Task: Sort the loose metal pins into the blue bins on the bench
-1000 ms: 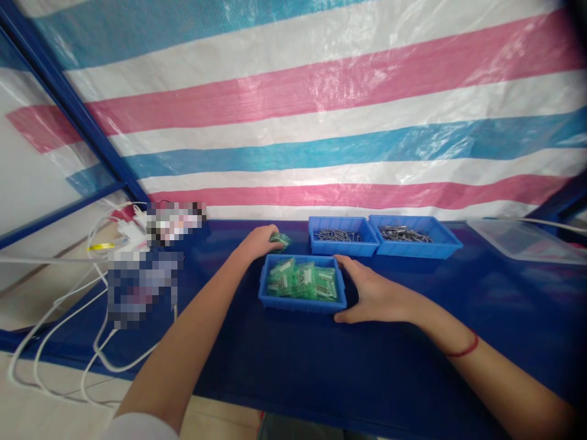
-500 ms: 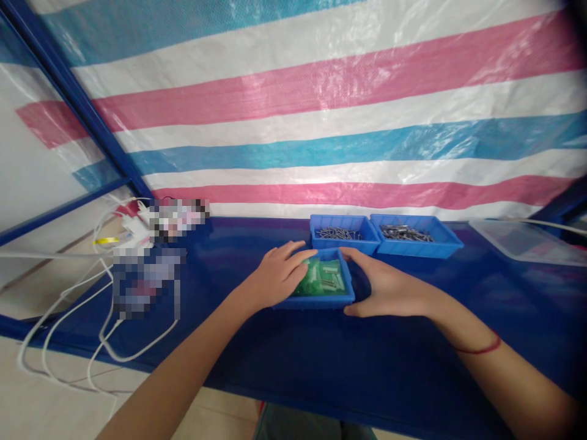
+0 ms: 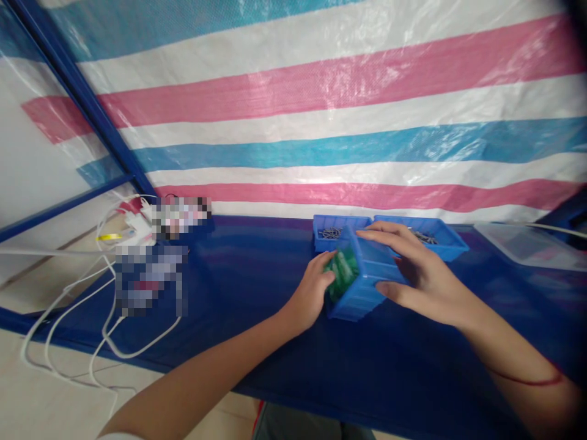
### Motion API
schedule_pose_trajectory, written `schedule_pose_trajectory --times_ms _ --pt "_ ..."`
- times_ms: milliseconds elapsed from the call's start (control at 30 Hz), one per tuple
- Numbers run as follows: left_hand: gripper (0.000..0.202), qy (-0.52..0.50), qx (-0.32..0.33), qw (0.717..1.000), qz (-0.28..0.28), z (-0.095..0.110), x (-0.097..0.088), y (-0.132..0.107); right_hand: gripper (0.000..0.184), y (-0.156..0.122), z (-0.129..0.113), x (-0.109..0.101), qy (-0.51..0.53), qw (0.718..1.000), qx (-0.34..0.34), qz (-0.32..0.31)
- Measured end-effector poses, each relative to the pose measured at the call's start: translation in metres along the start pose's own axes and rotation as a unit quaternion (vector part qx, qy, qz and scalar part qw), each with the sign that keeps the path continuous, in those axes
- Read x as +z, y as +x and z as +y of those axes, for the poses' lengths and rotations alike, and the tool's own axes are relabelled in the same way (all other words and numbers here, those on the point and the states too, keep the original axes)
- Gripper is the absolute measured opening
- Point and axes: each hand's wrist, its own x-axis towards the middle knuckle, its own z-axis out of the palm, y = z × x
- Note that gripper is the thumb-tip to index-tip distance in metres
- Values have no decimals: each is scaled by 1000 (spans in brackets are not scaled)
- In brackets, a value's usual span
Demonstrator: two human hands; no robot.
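A small blue bin (image 3: 367, 284) stands tipped up on its side on the blue table (image 3: 257, 305), its open mouth facing left. Green parts (image 3: 342, 272) show inside the mouth. My right hand (image 3: 415, 275) lies over the bin's upturned bottom, fingers spread and thumb under its lower edge, holding it tilted. My left hand (image 3: 312, 296) is at the bin's mouth with its fingers curled against the green parts.
Two more blue bins with metal pins stand behind, one (image 3: 332, 227) to the left and one (image 3: 435, 235) to the right. A clear plastic tray (image 3: 527, 244) lies at the far right. White cables (image 3: 105, 299) and blurred items lie at the left. A striped tarp hangs behind.
The bin was flat on the table; my right hand has tipped it up on its side and shifted it right. My left hand came from behind the bin to its mouth.
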Motion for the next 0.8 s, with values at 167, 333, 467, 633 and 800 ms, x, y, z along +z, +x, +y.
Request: schedule_pose_trajectory --times_ms 167,333,467,633,800 --pt "46 -36 -23 998 38 3 0 -1 58 10 -12 2 -76 996 -49 1" --pt "53 -19 39 996 74 5 -2 -8 60 16 -23 5 -118 989 -76 -35" --pt "47 95 76 991 63 3 -4 -10 60 14 -20 4 -144 985 -81 -42" --pt "47 273 35 961 16 11 -9 -12 54 12 -17 -1 -178 976 -104 -70" --pt "55 355 26 934 -16 21 -8 -17 49 10 -15 -10 -245 960 -105 -89"
